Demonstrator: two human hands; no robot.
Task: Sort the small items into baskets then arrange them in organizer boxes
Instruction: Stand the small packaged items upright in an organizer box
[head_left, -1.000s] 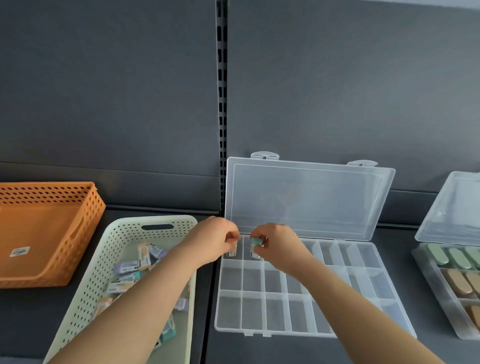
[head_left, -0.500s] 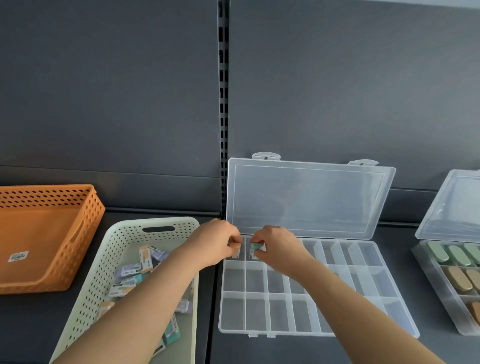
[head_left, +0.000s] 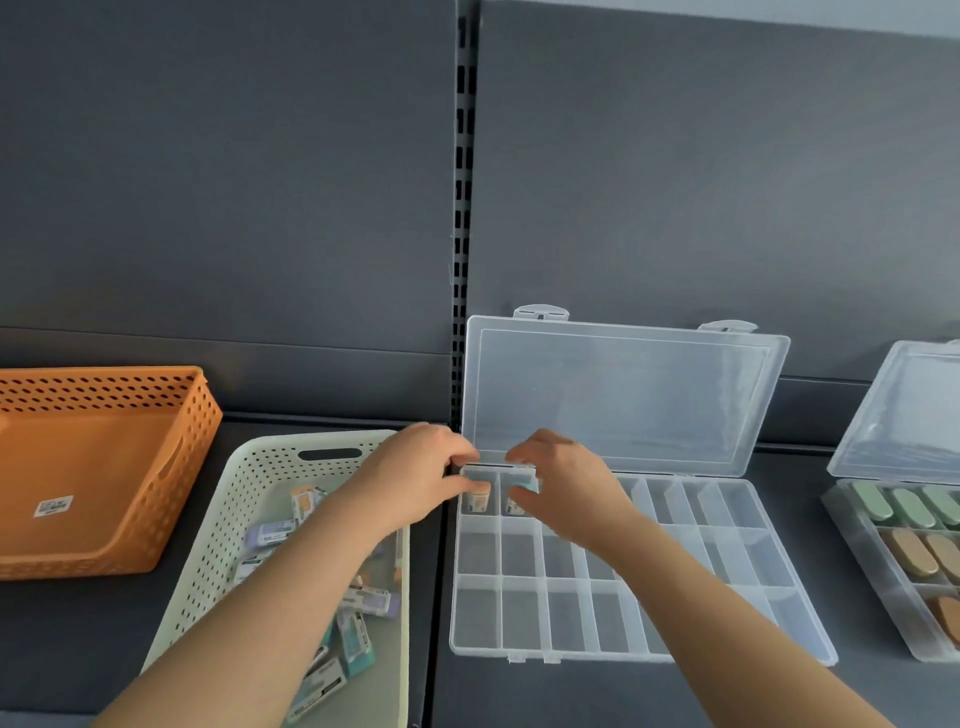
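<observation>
Two items are in my fingers, one to each hand. My left hand (head_left: 415, 478) pinches an orange-topped item (head_left: 479, 500) between thumb and curled fingers, upright in the back-left corner cell of the box (head_left: 727, 587). My right hand (head_left: 566, 488) pinches a teal-topped item (head_left: 522, 493) the same way in the next cell to the right. I cannot tell whether either one touches the cell floor.

Only a narrow strip of dark shelf (head_left: 789, 488) separates the box's left edge from the pale basket (head_left: 244, 488), and my left forearm crosses that basket's right rim. Behind the cells the lid (head_left: 623, 395) stands open, so my knuckles are close under its lower edge. Right of the box lies a wider wedge of bare shelf, then the second box (head_left: 857, 540). More bare shelf runs along the box's front edge.

By count I see two baskets, two boxes and three rows of cells in the box. The pale basket holds a loose heap of items (head_left: 371, 600), perhaps a dozen, partly hidden by my arm. Left of it, well apart from the box, sits the orange basket (head_left: 104, 467) with one label inside. The second box shows three green pieces and several tan ones, cut off by the frame.
</observation>
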